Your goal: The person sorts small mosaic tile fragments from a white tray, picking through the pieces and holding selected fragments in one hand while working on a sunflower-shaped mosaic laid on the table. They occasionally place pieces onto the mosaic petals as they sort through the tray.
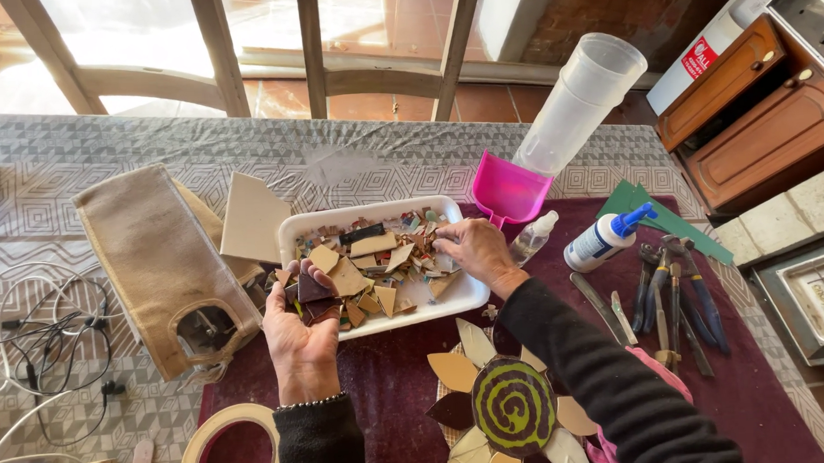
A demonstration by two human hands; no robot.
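Observation:
My left hand (302, 329) lies palm up at the near left edge of a white tray (313, 225) and holds several dark brown and maroon tile pieces (309, 294). The tray is full of broken tile shards (376, 262) in tan, brown and mixed colours. My right hand (472, 249) reaches into the tray's right side, fingers down among the shards; whether it grips one I cannot tell. In front of me lies a mosaic flower (508, 407) with a green spiral centre and tan and dark petals.
A pink scoop (508, 192), a stack of clear cups (578, 102), a small clear bottle (533, 238) and a glue bottle (602, 240) stand right of the tray. Pliers and nippers (674, 298) lie far right. A burlap bag (160, 263), tape roll (226, 445) and cables (47, 345) are left.

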